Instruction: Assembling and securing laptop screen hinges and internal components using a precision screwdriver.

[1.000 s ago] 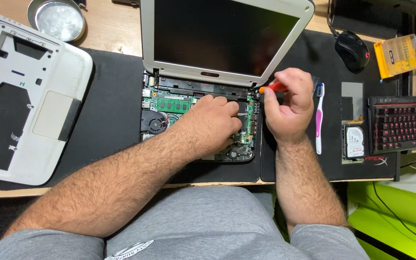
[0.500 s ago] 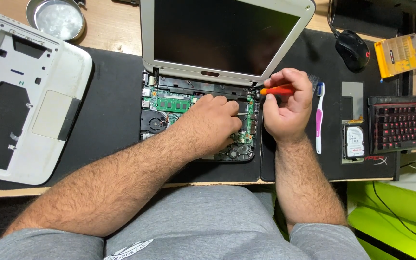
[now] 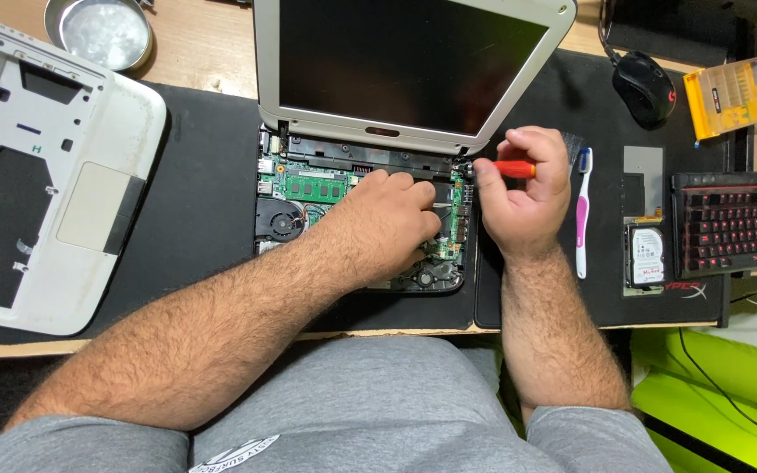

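The left hand (image 3: 392, 226) lies flat and loosely spread on the laptop's (image 3: 361, 219) bared board, steadying it and gripping nothing. To its left the removed palmrest cover (image 3: 41, 175) lies underside up, with a round tin (image 3: 102, 33) beyond it on the bench (image 3: 194, 52). The right hand (image 3: 523, 197) is closed round a red screwdriver (image 3: 512, 169), its tip at the base's right rear corner beside the hinge. The step looks like working a screw there; the next move seems to call for the tip kept square and the base pinned. Further right lie a toothbrush (image 3: 582, 210), a bare drive (image 3: 647, 256), a mouse (image 3: 644, 86) and a keyboard (image 3: 733, 221).
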